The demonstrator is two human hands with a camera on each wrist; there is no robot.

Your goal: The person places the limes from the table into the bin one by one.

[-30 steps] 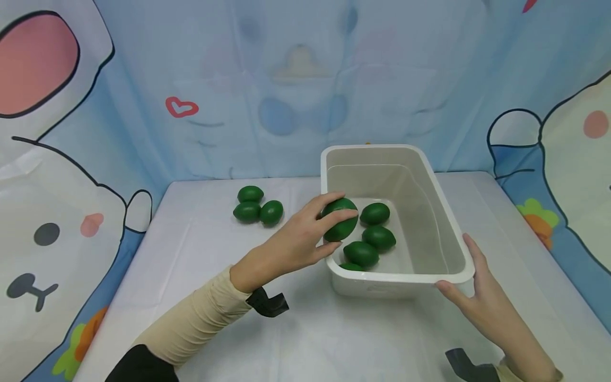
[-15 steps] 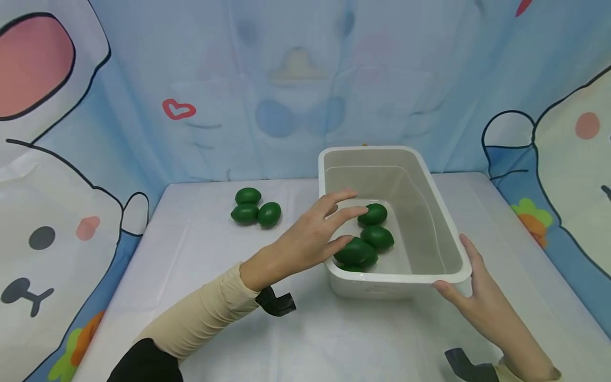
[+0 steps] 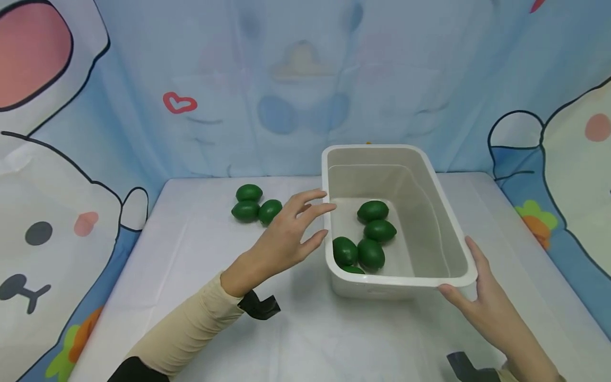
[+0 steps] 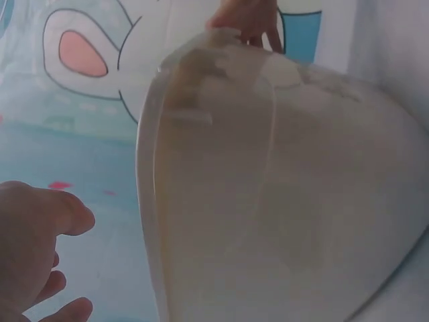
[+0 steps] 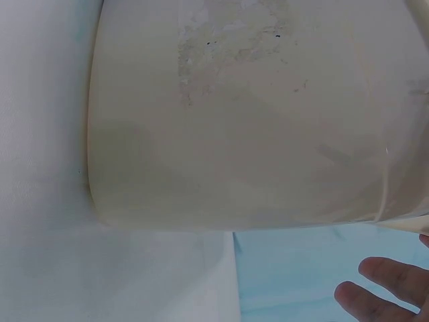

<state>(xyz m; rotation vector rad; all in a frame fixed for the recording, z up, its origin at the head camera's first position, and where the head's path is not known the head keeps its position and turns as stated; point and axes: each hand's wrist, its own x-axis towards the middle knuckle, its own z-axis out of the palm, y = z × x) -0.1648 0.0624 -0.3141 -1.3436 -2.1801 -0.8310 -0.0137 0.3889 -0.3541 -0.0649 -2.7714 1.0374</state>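
Observation:
My left hand [image 3: 279, 241] hovers just outside the left rim of a white plastic bin [image 3: 403, 280], fingers spread and holding nothing. Several dark green limes [image 3: 380, 231] lie inside, grouped along the bin's left side; the front wall partly hides one. At the front right corner my right hand [image 3: 494, 310] rests against the bin, thumb at the front rim and straight fingers along the right side. Three more limes [image 3: 245, 211] sit together on the table, left of the bin. In the left wrist view, the thumb [image 4: 67, 213] shows apart from the bin wall.
A white cloth covers the table [image 3: 305, 339]. Behind it hangs a blue curtain [image 3: 215, 143] printed with cartoon animals and a red heart. The bin stands near the table's back edge, close to the curtain.
My left hand has let go of a lime at the bin's front left and drawn back left over the rim. Limes inside have shifted slightly. My right hand stays at the corner.

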